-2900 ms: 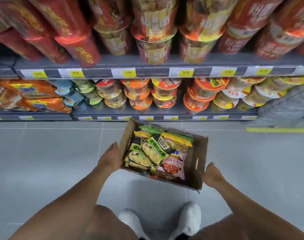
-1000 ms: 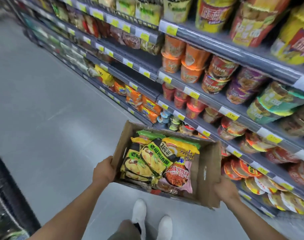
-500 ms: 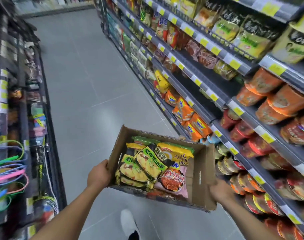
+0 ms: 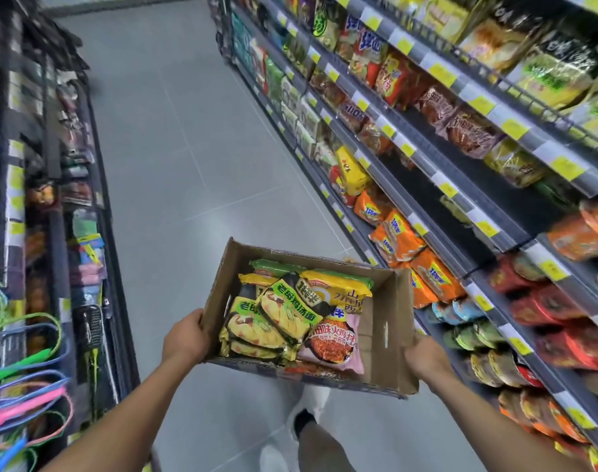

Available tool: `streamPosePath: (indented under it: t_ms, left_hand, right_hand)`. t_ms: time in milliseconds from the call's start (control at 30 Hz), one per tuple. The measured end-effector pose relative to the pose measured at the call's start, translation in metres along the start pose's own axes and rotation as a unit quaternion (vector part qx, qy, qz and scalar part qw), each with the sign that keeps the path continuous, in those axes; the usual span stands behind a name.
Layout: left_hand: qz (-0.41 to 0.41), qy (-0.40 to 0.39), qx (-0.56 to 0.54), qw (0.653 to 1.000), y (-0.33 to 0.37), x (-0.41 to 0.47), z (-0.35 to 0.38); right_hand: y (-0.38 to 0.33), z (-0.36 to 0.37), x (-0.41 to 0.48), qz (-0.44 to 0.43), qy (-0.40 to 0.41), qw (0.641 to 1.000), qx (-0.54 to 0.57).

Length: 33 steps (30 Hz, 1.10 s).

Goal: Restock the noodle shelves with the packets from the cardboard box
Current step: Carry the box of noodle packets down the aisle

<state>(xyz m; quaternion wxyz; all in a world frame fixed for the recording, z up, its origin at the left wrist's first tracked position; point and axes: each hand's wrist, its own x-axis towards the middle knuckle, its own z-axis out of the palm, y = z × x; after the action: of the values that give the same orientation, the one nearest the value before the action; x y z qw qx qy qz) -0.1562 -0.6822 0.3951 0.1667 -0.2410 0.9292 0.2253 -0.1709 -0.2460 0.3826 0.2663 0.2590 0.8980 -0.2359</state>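
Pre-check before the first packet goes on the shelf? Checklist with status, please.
1. Cardboard box supported on both sides, with the left hand on the left wall and the right hand on the right flap: ok.
2. Packets lie inside the box, none over the rim: ok.
3. A hand free to pick; both hold the box: not ok.
4. Room on the shelf, where a dark gap shows: ok.
5. Matching slot for these packets; tags are blurred: cannot tell.
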Motion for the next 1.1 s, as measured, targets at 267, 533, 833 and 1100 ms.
streamPosePath:
  t_ms: [267,533,833,1100]
  left_hand:
    - [-0.006,0.007,0.026,1.000,0.045,0.109,-0.035]
    - [0.030,-0.022,0.092,0.995,0.095,0.244,-0.058]
    - [0.143,-0.095,0.153,0.973,0.183,0.399,-0.064]
    - [0.238,-0.131,0.209,0.939,0.274,0.491,-0.019]
  right_hand:
    - [-0.080,-0.002,0.078,0.014,-0.004,1.000,0.016]
    - [-0.153,-0.009,0.150,0.065,-0.025,0.995,0.072]
    - [-0.194,-0.009,0.201,0.188,0.006,0.971,0.145]
    - [-0.192,-0.011,0.245,0.253,0.029,0.943,0.215]
